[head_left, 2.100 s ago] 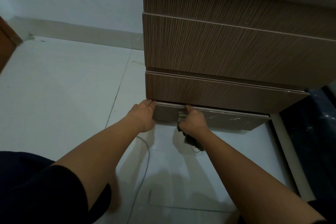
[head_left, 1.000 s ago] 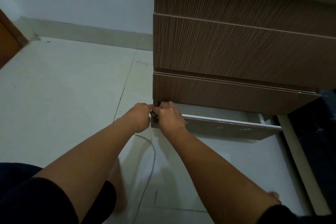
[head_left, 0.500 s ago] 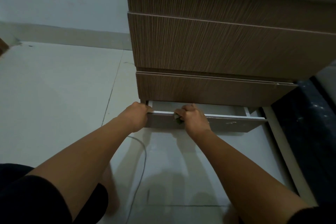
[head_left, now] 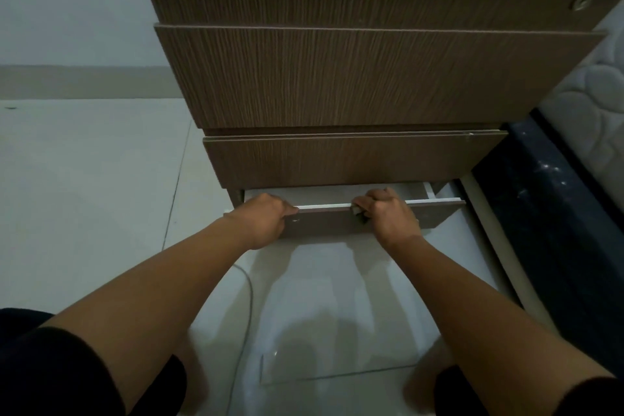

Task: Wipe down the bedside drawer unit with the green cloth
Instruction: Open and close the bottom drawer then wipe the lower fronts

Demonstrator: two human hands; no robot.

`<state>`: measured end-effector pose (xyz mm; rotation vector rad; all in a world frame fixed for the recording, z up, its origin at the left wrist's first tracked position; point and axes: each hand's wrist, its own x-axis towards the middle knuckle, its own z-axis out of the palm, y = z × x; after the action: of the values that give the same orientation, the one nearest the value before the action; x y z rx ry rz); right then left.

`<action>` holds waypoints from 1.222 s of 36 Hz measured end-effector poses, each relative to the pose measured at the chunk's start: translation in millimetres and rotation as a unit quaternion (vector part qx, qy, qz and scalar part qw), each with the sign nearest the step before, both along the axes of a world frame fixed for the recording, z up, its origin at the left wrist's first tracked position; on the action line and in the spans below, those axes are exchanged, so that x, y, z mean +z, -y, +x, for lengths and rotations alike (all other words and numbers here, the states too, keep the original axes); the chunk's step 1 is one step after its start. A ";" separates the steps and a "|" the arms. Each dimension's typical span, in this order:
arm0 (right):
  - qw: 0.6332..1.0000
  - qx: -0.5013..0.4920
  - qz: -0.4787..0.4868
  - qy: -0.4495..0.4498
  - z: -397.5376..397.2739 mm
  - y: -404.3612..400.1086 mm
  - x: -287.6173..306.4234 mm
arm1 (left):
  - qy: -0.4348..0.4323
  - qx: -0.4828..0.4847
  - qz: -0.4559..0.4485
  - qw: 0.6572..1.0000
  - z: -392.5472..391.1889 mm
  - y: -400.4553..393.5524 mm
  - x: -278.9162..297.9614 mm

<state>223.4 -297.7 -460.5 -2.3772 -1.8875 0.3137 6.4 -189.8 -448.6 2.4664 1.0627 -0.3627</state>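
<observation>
The brown wood-grain bedside drawer unit (head_left: 337,78) stands in front of me on the floor. Its bottom drawer (head_left: 324,218) is pulled partly out, showing a pale inside. My left hand (head_left: 263,219) grips the left end of that drawer's front edge. My right hand (head_left: 388,213) rests on the same top edge further right, closed over the cloth (head_left: 358,211); only a small scrap of the cloth shows under the fingers, its colour hard to tell in the dim light.
A thin white cable (head_left: 248,297) lies on the pale tiled floor (head_left: 84,179) under my left forearm. A dark bed base (head_left: 547,213) and a quilted mattress (head_left: 594,105) sit right of the unit. A white wall with skirting is behind.
My right hand has slid right along the bottom drawer's top edge with the cloth. The drawer stays pulled out, and my left hand holds its left end as before.
</observation>
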 end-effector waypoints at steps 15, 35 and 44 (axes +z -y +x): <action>0.996 -0.083 0.026 0.011 64.5 30.1 -8.8 | 0.002 -0.072 0.018 0.997 52.2 12.3 -3.1; 0.904 -0.370 0.159 -0.144 98.7 57.4 -11.7 | -0.078 -0.161 0.166 0.970 91.8 32.4 13.7; 0.619 -0.628 0.223 -0.417 80.6 53.4 -24.5 | -0.107 -0.211 0.219 0.946 91.0 42.0 17.4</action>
<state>304.0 -351.1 -485.0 -1.9544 0.2444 0.5302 97.4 -231.8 -431.2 3.1236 0.7400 -0.5903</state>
